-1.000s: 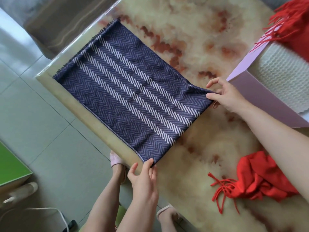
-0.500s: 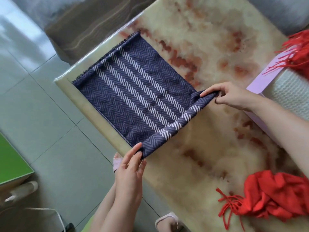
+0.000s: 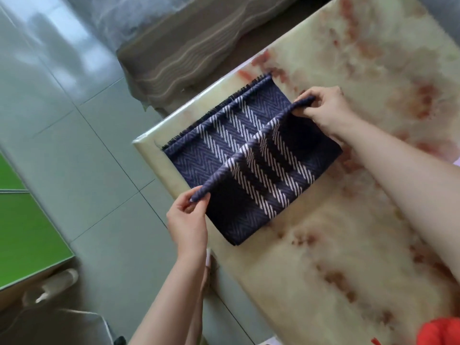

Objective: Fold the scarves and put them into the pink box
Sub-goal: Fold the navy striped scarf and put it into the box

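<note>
A navy scarf (image 3: 261, 175) with white herringbone stripes lies on the marble table (image 3: 336, 257) near its left corner. Its near half is lifted and doubled over toward the fringed far edge. My left hand (image 3: 188, 220) pinches the lifted fold's near corner. My right hand (image 3: 326, 108) pinches the fold's far corner, above the scarf. A red scarf (image 3: 440, 332) shows only as a scrap at the bottom right corner. Only a tiny pink sliver (image 3: 456, 161), maybe the box, shows at the right edge.
The table's left edge (image 3: 159, 170) runs close beside the scarf, with grey tiled floor (image 3: 74, 145) below. A brown striped cloth (image 3: 186, 53) lies beyond the table's far corner. A green surface (image 3: 25, 220) stands at the left, and feet in sandals are under my arms.
Both hands have lifted the scarf's near edge and carried it over toward the fringed end, so the scarf is about half as long. The view has swung left, and the pink box is almost out of sight.
</note>
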Motion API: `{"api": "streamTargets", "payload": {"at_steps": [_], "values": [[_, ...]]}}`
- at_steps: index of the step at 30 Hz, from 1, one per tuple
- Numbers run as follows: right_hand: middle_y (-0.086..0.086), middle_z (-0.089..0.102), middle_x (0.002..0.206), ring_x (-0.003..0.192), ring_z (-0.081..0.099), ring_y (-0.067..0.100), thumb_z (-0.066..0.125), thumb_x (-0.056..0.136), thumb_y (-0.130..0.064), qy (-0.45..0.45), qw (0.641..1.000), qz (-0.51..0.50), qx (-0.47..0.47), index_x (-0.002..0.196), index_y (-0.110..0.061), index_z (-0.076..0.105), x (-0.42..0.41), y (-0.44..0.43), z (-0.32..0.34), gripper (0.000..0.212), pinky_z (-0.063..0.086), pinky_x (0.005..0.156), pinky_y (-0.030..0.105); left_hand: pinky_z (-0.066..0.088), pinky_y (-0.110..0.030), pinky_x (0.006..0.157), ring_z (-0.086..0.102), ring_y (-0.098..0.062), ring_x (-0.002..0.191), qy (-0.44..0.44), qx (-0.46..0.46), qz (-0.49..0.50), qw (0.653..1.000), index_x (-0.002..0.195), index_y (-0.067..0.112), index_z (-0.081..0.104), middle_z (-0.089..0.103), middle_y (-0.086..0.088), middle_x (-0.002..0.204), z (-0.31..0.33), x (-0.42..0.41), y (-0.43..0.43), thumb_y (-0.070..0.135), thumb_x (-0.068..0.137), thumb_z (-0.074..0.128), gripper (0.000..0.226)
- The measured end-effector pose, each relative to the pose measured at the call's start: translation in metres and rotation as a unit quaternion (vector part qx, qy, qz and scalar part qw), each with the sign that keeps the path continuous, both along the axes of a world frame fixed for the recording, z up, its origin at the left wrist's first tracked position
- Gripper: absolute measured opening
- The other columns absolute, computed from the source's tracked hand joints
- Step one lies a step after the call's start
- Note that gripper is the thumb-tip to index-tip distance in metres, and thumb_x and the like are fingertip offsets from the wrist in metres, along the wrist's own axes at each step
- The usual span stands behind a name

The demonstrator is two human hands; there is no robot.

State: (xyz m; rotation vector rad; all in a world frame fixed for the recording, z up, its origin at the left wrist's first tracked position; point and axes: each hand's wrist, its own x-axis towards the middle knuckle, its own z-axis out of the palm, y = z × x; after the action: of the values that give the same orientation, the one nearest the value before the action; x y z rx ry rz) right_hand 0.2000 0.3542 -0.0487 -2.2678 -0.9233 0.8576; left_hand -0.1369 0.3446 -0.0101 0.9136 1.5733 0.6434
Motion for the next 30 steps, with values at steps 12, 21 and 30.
{"api": "streamTargets", "payload": {"at_steps": [12, 21, 30], "values": [[0.007, 0.066, 0.111, 0.119, 0.046, 0.027, 0.067, 0.079, -0.047, -0.162, 0.984, -0.023, -0.065, 0.105, -0.02, 0.066, -0.026, 0.091, -0.008, 0.037, 0.019, 0.1, 0.036, 0.051, -0.037, 0.069, 0.053, -0.009, 0.07, 0.057, 0.042, -0.046, 0.996, 0.082, 0.01, 0.063, 0.063, 0.001, 0.074, -0.035, 0.003, 0.102, 0.023, 0.092, 0.057, 0.017], [0.006, 0.06, 0.103, 0.119, 0.037, 0.027, 0.065, 0.079, -0.053, -0.218, 0.972, -0.032, -0.085, 0.097, -0.022, 0.064, -0.037, 0.098, -0.01, 0.036, 0.019, 0.094, 0.032, 0.035, -0.021, 0.054, 0.044, -0.006, 0.057, 0.138, 0.049, -0.073, 0.987, 0.075, 0.013, 0.059, 0.054, 0.006, 0.065, -0.043, 0.002, 0.115, 0.024, 0.092, 0.055, 0.021], [0.009, 0.046, 0.132, 0.12, 0.039, 0.031, 0.046, 0.093, -0.043, -0.302, 0.953, -0.013, 0.017, 0.131, -0.016, 0.045, -0.088, 0.046, 0.004, 0.047, 0.023, 0.098, 0.037, 0.022, -0.025, 0.112, 0.039, -0.022, 0.127, 0.221, 0.31, -0.316, 0.869, 0.122, 0.014, 0.054, 0.046, -0.006, 0.131, -0.027, 0.011, 0.106, 0.01, 0.086, 0.059, 0.036]]}}
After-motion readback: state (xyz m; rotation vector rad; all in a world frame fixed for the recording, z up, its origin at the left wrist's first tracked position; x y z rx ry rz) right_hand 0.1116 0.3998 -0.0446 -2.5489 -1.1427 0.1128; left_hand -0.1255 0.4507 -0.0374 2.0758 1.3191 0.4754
